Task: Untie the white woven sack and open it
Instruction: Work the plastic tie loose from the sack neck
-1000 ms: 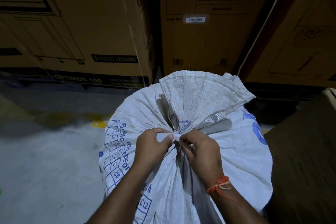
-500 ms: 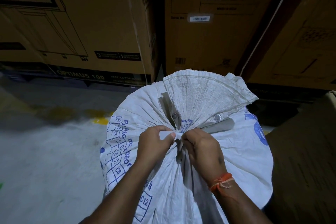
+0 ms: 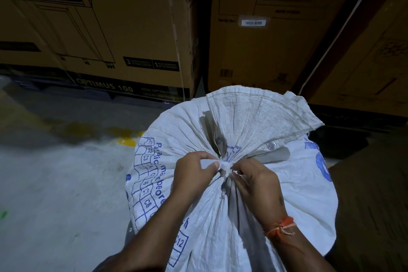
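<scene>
A full white woven sack (image 3: 304, 187) with blue print stands on the floor, its neck gathered and tied. The loose mouth flap (image 3: 254, 117) fans out behind the neck. A small white knot of tie (image 3: 225, 166) sits at the gathered neck. My left hand (image 3: 194, 174) pinches the tie from the left with thumb and fingers. From the right, my right hand (image 3: 256, 181) pinches it, an orange thread on its wrist. Both hands touch the knot; the tie's ends are hidden under the fingers.
Large brown cardboard boxes (image 3: 123, 28) stand close behind the sack, another (image 3: 265, 46) to their right. A further carton (image 3: 371, 201) sits against the sack's right side. Grey concrete floor (image 3: 55, 183) with a yellow mark (image 3: 128, 140) lies to the left.
Both hands stay at the neck; the fingers have shifted slightly and the small white knot now shows between them. The sack has not moved.
</scene>
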{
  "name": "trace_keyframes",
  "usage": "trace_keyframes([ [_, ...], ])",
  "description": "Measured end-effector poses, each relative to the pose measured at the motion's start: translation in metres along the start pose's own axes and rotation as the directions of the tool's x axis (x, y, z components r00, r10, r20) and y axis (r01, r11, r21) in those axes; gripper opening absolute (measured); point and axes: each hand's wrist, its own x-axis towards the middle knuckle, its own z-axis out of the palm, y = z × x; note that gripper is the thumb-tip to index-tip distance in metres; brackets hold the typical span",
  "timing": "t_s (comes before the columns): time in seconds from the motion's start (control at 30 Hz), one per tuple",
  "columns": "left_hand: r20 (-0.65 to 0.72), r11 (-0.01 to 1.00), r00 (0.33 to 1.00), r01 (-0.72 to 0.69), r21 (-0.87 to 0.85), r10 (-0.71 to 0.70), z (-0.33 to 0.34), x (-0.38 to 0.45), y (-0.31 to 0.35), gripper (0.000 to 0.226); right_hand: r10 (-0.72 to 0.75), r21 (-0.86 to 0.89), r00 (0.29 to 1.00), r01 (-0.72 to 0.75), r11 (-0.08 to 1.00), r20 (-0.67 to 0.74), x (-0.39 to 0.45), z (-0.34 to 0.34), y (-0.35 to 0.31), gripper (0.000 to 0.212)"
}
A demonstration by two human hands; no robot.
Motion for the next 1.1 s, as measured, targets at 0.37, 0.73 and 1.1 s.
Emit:
trace_keyframes([
  [0.37,0.000,1.000,1.000,-0.008,0.015,0.008,0.000,0.002,0.000,0.016,-0.102,-0.121,0.993,0.093,0.988,-0.067,0.007,0.012,-0.006,0.019],
  [0.73,0.003,1.000,1.000,0.005,0.012,-0.005,-0.002,0.001,0.002,0.016,-0.177,-0.085,0.984,0.175,0.981,-0.019,0.011,0.003,0.001,0.016],
  [1.1,0.058,1.000,0.998,0.013,0.014,-0.014,-0.005,0.000,0.002,0.008,0.346,0.249,0.937,-0.345,0.905,0.040,-0.001,-0.005,0.006,0.020],
])
